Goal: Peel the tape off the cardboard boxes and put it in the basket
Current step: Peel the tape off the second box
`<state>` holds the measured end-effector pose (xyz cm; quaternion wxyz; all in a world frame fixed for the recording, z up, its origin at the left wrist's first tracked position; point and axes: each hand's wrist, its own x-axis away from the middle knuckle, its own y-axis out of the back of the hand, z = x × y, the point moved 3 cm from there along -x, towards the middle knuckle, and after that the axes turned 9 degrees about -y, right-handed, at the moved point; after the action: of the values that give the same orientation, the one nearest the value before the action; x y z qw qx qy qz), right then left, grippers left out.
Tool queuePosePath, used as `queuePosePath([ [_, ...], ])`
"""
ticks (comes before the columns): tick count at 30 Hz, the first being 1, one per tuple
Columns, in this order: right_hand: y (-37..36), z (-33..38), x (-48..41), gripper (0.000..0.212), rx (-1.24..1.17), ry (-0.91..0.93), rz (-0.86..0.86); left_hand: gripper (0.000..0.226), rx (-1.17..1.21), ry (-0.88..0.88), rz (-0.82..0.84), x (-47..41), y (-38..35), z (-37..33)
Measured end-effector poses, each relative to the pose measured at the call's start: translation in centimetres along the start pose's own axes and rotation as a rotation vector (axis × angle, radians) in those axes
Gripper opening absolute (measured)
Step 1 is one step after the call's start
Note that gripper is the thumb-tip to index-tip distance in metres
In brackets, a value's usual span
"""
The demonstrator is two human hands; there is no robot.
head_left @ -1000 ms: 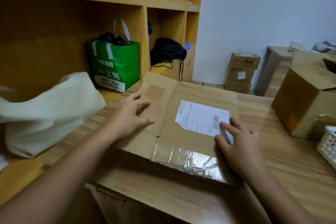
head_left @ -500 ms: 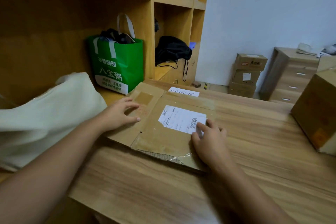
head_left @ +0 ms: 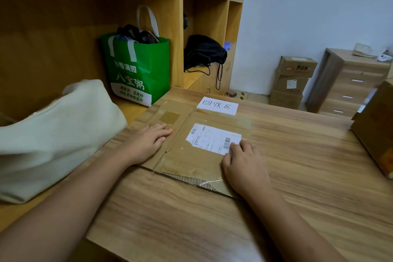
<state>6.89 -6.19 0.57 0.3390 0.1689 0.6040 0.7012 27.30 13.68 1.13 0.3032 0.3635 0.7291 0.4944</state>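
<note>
Two hands are down on one flattened cardboard box (head_left: 191,159) lying on the table (head_left: 297,155), and I judge the work on this piece barely begun. I have the left hand (head_left: 146,144) flat on the left flap, fingers straight and close together, pressing it down. Just beyond its fingertips a square brown tape patch (head_left: 169,117) is stuck fast. Toward the middle, the white shipping label (head_left: 212,138) sits nearly whole. The right hand (head_left: 242,166) rests at the label's near right corner with fingers bent down onto it; I cannot tell whether they pinch an edge or only press. Along the near edge, just left of that wrist, clear tape (head_left: 209,184) glints, wrinkled, on the board and not yet binned. No basket is in view, so every drop-off looks left to do. At the far right a second cardboard box (head_left: 376,125) stands uncollapsed.

As for textures, a soft cream cloth bag (head_left: 59,134) slumps at the table's left edge, and a stiff green tote (head_left: 138,70) stands in the wooden shelf. The flattened box is matte brown corrugated board, its fluted core showing along the ragged near edge. The label is thin smooth paper, the tape filmy and shiny, the table wood-grained and flat.
</note>
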Motion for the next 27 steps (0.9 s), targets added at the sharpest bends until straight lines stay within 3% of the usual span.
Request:
queuePosePath([
  [7, 0.8, 0.4, -0.5, 0.03, -0.052, -0.045, 0.084, 0.057, -0.06, 0.074, 0.076, -0.2, 0.6, -0.9],
  [11, 1.1, 1.2, -0.8, 0.045, -0.136, 0.035, 0.09, 0.072, -0.13, 0.086, 0.097, -0.1, 0.2, -1.4],
  [15, -0.2, 1.9, -0.8, 0.037, -0.094, 0.133, 0.127, 0.059, -0.185, 0.056, 0.118, -0.2, -0.1, -1.1],
  [21, -1.2, 2.0, -1.1, 0.04, -0.093, 0.114, 0.136, 0.054, -0.179, 0.068, 0.157, -0.2, -1.1, -0.5],
  [24, -0.6, 1.7, -1.0, 0.046, -0.198, 0.121, 0.176, 0.055, -0.234, 0.054, 0.15, -0.6, -0.3, -1.1],
  [27, 1.9, -0.1, -0.4, 0.052, -0.419, 0.11, 0.127, 0.045, -0.248, -0.013, 0.015, -0.8, 1.0, -2.8],
])
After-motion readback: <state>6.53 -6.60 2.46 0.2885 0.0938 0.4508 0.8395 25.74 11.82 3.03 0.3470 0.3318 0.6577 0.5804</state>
